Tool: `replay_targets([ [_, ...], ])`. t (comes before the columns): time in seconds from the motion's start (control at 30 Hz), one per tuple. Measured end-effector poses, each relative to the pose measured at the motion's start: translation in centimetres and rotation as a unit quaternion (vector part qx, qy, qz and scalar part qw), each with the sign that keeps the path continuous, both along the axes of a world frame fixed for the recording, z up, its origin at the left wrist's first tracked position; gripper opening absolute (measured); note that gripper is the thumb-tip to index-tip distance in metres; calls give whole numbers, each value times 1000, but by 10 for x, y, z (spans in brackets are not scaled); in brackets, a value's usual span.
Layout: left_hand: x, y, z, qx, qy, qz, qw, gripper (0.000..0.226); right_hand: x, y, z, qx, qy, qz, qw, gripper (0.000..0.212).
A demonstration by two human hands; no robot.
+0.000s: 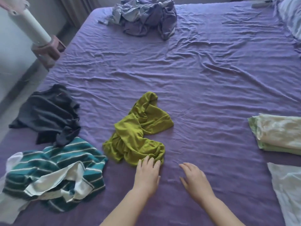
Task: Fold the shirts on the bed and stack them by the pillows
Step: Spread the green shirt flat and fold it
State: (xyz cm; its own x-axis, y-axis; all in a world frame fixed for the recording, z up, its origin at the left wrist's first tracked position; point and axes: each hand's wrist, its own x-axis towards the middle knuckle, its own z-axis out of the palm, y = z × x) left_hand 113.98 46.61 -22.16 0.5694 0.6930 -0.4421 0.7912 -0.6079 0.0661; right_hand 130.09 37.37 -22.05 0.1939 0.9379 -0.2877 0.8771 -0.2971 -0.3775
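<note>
A crumpled olive-green shirt (138, 131) lies in the middle of the purple bed (203, 75). My left hand (147, 172) lies flat with its fingertips touching the shirt's near edge. A little to the right, my right hand (194, 178) hovers over bare sheet with its fingers spread, holding nothing. A teal-and-white striped shirt (53, 173) lies bunched at the near left, and a dark grey shirt (48, 115) sits behind it. Folded pale green and cream garments (280, 132) are stacked at the right edge. A white pillow (291, 17) shows at the far right corner.
A heap of grey-purple clothes (146, 15) sits at the far side of the bed. A white cloth (288, 191) lies at the near right. A white cylinder on a pink stool (47, 49) stands beside the bed's left edge.
</note>
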Motion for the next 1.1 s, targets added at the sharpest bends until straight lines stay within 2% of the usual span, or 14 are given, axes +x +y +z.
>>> replay_targets([
  [0.2,-54,57,-16,49,-4,36,998,62,-60,63,-27,-14,65,15,998,53],
  [0.27,-63,73,-19,58,-24,36,997,50,-72,76,-37,-11,60,-6,998,54],
  [0.33,-67,89,-19,59,-76,39,995,31,-77,84,-44,-1,37,-31,999,43],
  [0.4,-65,102,-11,32,-158,66,985,24,-75,90,-44,20,27,-53,998,26],
  [0.47,-59,112,5,-36,-243,132,960,20,-69,97,-35,60,100,-112,987,14],
  [0.53,-51,120,29,-119,-310,210,919,18,-59,102,-8,91,214,-196,953,2],
  [0.63,-36,133,73,-148,-366,235,888,16,-40,113,48,116,309,-250,910,9],
  [0.73,-17,145,127,-155,-421,241,860,15,-16,124,110,173,321,-242,899,10],
  [0.83,-2,153,183,-134,-461,232,846,13,7,128,175,207,335,-228,890,13],
  [1.0,15,152,282,-55,-516,197,832,11,32,111,273,210,325,-149,910,10],
  [1.1,21,141,336,-19,-542,182,821,18,46,94,327,234,292,-110,921,20],
])
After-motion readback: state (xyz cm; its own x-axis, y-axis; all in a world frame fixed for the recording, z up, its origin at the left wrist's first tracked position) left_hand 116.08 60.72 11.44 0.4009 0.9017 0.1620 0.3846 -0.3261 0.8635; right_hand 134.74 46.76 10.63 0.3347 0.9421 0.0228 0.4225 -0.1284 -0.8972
